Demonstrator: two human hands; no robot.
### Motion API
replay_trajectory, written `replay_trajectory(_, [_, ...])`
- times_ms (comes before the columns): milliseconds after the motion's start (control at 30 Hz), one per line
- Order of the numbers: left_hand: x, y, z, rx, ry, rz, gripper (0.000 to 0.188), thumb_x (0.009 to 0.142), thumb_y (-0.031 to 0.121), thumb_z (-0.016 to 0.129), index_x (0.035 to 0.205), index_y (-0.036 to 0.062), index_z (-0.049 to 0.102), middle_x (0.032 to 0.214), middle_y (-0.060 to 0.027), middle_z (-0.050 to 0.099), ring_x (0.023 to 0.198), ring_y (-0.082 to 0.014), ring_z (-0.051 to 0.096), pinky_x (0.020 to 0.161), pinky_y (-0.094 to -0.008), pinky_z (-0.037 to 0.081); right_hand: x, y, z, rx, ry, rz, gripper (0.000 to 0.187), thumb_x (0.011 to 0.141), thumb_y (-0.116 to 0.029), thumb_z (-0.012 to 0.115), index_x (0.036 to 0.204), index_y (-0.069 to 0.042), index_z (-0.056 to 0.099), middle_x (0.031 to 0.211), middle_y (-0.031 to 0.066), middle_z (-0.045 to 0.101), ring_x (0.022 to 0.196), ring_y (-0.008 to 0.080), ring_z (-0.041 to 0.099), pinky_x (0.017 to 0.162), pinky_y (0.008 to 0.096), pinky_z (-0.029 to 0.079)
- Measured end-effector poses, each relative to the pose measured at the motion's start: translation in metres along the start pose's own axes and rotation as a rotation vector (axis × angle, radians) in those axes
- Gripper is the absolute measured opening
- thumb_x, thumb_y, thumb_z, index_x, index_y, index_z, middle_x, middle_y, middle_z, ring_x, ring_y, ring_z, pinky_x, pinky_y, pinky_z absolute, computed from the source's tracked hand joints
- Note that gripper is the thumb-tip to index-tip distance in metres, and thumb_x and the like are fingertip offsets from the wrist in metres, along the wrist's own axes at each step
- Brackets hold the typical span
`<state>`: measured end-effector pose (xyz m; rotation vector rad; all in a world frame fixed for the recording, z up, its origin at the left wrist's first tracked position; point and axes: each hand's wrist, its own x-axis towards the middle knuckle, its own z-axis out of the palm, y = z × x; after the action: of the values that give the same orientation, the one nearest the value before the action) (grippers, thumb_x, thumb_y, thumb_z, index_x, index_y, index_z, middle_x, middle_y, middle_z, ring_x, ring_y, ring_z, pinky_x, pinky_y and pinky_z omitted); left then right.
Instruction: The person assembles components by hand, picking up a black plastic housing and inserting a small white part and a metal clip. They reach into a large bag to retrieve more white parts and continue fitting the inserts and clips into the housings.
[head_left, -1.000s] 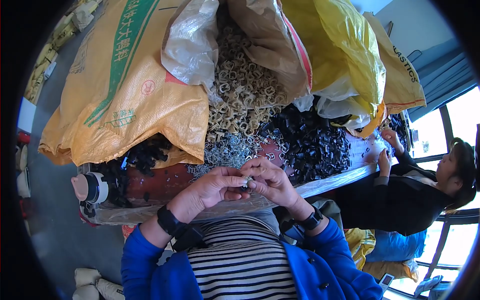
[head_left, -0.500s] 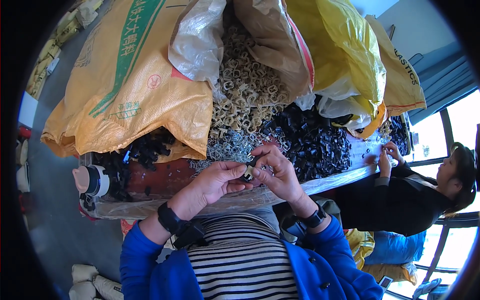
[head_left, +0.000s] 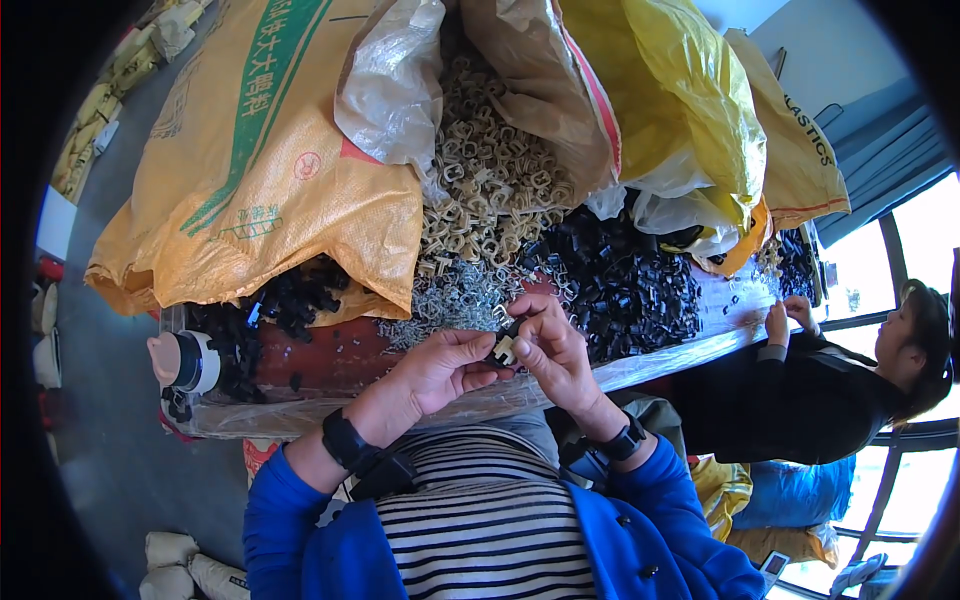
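Between my two hands is a small plastic part, black with a cream piece in it (head_left: pixel 505 350). My left hand (head_left: pixel 450 368) pinches its left side between thumb and fingers. On the other side, my right hand (head_left: pixel 558 352) has its thumb and bent fingers closed on the same part. Just beyond my fingers lies a heap of small silvery metal clips (head_left: pixel 445 300). Cream plastic rings (head_left: pixel 490 200) spill from an open sack behind them. A pile of black plastic pieces (head_left: pixel 635 285) lies to the right of my right hand.
An orange woven sack (head_left: pixel 290 200) with black pieces at its mouth fills the back left. A lidded cup (head_left: pixel 184 362) stands at the table's left end. Yellow sacks (head_left: pixel 690 90) stand back right. A co-worker (head_left: pixel 800 390) handles small pieces at the right.
Both my hands have shifted very slightly, still holding the part. More of its cream piece shows now as my right fingers have moved over it. The co-worker's hands have moved slightly.
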<state>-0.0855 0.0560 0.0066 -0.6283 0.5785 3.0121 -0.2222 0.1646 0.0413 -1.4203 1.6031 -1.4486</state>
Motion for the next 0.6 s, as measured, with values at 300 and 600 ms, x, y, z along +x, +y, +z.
replay_trajectory(300, [0.0017, -0.0019, -0.0012, -0.004, 0.023, -0.007, 0.021, 0.077, 0.019, 0.056, 0.091, 0.0037, 0.057, 0.085, -0.0093, 0.059, 0.078, -0.0243, 0.059, 0.064, -0.0234, 0.050, 0.0008, 0.0033, -0.0011, 0.159, -0.019, 0.159, 0.015, 0.081, -0.014, 0.051, 0.073, -0.002, 0.048, 0.102, 0.0057, 0.043, 0.078, 0.0078, 0.040, 0.065, 0.0191, 0.035])
replay_trajectory(600, [0.0031, -0.0048, -0.0019, -0.040, 0.062, 0.001, 0.019, 0.076, 0.018, 0.057, 0.090, 0.0051, 0.057, 0.084, -0.0087, 0.059, 0.078, -0.0241, 0.059, 0.064, -0.0227, 0.050, -0.0024, 0.0074, 0.0035, 0.149, 0.027, 0.183, 0.016, 0.082, -0.015, 0.050, 0.073, -0.002, 0.046, 0.103, 0.0045, 0.043, 0.080, 0.0077, 0.039, 0.070, 0.0200, 0.032])
